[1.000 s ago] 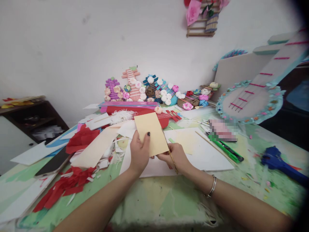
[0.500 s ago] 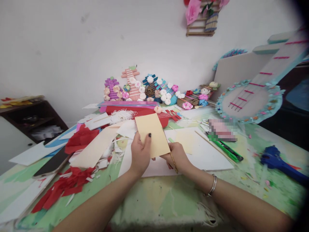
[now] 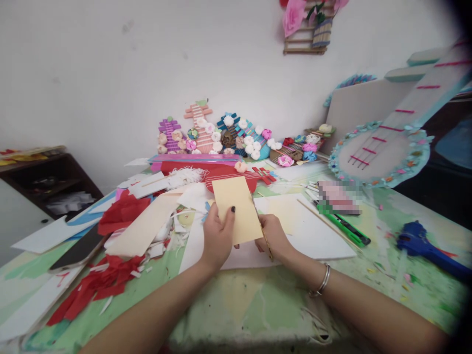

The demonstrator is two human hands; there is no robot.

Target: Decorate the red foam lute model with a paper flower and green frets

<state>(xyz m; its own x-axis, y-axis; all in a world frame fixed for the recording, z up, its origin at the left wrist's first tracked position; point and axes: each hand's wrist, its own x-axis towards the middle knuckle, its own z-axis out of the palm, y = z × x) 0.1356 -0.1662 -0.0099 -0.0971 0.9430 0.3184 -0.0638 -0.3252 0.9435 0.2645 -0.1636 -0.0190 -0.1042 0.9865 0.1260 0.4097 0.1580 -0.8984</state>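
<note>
My left hand (image 3: 217,238) grips a pale yellow sheet of paper (image 3: 238,206), thumb on its front face and fingers behind. The sheet is held up at a slant above the table. In my right hand (image 3: 275,236) is a pair of scissors (image 3: 271,254) with a gold-coloured handle. Its dark blade runs along the right edge of the sheet; the other blade is hidden behind the paper. Below both hands lies a white board (image 3: 317,241) with another pale yellow sheet (image 3: 282,211) on it.
Red crepe paper (image 3: 96,285), a cream strip (image 3: 143,226) and scraps cover the left side. A wooden stick (image 3: 324,221), a green utility knife (image 3: 346,228) and a blue glue gun (image 3: 424,246) lie right. Decorated paper instruments (image 3: 206,130) line the wall; a large one (image 3: 376,152) leans right.
The sheet and my left hand have shifted slightly right and down. The scissors' blade now shows farther up along the sheet's right edge.
</note>
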